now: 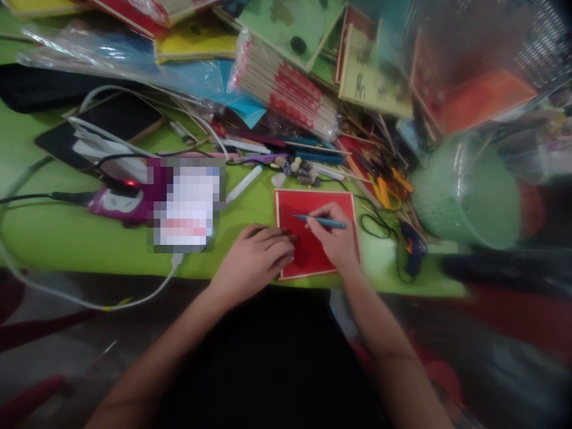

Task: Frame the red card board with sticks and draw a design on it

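A square red card with a pale border lies on the green table near its front edge. My right hand is closed round a blue pen, whose tip points left onto the card. My left hand lies flat, fingers together, resting on the card's left edge and the table beside it.
Clutter fills the back: a wrapped bundle of sticks, coloured card sheets, small stones, a white marker, pliers, a blue glue gun, a green bucket. Cables, a phone and a purple device lie left.
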`<state>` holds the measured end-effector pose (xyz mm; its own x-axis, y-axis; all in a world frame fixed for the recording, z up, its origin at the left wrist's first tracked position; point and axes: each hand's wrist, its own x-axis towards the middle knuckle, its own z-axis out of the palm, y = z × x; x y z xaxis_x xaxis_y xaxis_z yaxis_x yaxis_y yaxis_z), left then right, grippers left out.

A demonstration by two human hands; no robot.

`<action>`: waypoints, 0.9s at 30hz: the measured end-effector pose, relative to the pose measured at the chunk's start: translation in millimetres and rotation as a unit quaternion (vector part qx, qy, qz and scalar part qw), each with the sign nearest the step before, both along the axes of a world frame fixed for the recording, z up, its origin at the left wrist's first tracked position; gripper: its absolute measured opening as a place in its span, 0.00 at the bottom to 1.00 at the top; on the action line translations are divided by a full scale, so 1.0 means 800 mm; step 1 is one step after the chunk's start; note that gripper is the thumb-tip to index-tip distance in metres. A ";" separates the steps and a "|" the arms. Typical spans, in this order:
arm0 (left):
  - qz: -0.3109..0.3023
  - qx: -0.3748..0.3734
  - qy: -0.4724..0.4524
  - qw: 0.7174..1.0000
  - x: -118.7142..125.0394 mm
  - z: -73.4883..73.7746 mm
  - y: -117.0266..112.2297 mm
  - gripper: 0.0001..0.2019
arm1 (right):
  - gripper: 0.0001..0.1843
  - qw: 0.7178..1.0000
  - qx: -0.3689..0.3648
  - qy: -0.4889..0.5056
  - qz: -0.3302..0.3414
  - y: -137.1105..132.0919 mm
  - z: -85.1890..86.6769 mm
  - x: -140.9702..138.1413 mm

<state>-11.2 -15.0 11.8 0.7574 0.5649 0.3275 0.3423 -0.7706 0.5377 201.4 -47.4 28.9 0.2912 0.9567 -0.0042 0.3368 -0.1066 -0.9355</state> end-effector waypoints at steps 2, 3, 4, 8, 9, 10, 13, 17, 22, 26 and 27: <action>0.001 -0.005 0.003 1.000 0.000 0.000 0.000 0.10 | 0.08 1.000 0.002 -0.003 -0.003 -0.001 -0.001 0.000; 0.000 -0.007 0.003 1.000 0.000 0.000 0.000 0.10 | 0.08 1.000 0.006 -0.002 -0.008 -0.001 -0.002 0.000; -0.001 -0.008 0.003 1.000 -0.001 0.001 -0.001 0.10 | 0.07 1.000 0.010 -0.002 -0.015 -0.001 -0.002 0.000; -0.002 -0.019 -0.002 1.000 -0.001 0.001 -0.001 0.10 | 0.06 0.999 0.019 -0.008 -0.047 0.000 0.001 0.002; -0.002 -0.023 -0.004 1.000 -0.001 0.001 -0.001 0.10 | 0.06 0.998 0.020 -0.010 -0.053 0.000 0.002 0.003; -0.002 -0.026 -0.006 1.000 0.000 0.001 -0.001 0.10 | 0.06 0.998 0.020 -0.013 -0.060 0.000 0.002 0.004; -0.001 -0.028 -0.010 1.000 0.000 0.001 -0.001 0.10 | 0.07 0.996 0.021 -0.021 -0.081 -0.001 0.001 0.007; -0.003 -0.025 -0.007 1.000 0.000 0.000 -0.001 0.09 | 0.06 0.995 0.027 -0.016 -0.096 -0.002 -0.004 0.011; -0.003 -0.046 -0.021 0.999 -0.002 0.000 0.000 0.09 | 0.07 0.990 0.080 0.036 -0.109 -0.004 -0.002 0.020; 0.059 -0.081 -0.063 0.993 -0.004 0.001 0.005 0.09 | 0.08 0.991 0.082 0.073 -0.071 -0.015 0.016 0.019; 0.075 -0.089 -0.069 0.991 -0.005 0.001 0.006 0.09 | 0.09 0.993 0.071 0.078 -0.051 -0.019 0.022 0.017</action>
<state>-14.9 -10.3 12.8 0.6156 0.7255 0.3076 0.3595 -0.6059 0.7097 215.0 -62.2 46.1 0.3925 0.9167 0.0749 0.1802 0.0033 -0.9836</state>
